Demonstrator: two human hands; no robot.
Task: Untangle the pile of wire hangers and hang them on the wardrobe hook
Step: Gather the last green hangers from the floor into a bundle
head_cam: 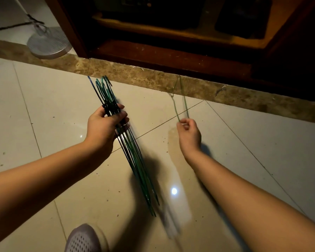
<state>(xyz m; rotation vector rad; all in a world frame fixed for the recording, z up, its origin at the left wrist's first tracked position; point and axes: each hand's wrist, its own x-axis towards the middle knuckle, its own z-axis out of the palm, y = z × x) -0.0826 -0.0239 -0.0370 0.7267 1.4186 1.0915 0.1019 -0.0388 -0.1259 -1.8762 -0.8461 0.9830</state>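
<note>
My left hand (104, 124) grips a bundle of green and dark wire hangers (135, 160) around their necks. Their hooks point up and away at the top, and the bodies slant down toward the floor on the right. My right hand (188, 132) pinches a single thin green wire hanger (182, 99), blurred by motion, which rises from my fingers toward the marble threshold. The two hands are apart, with bare floor between them. No wardrobe hook shows in this view.
A dark wooden wardrobe (171, 57) stands open ahead, with a yellowish shelf (171, 31) inside. A marble threshold (153, 77) runs along its foot. A round fan base (47, 44) sits at the far left. My shoe (84, 239) is on the tiled floor (44, 106).
</note>
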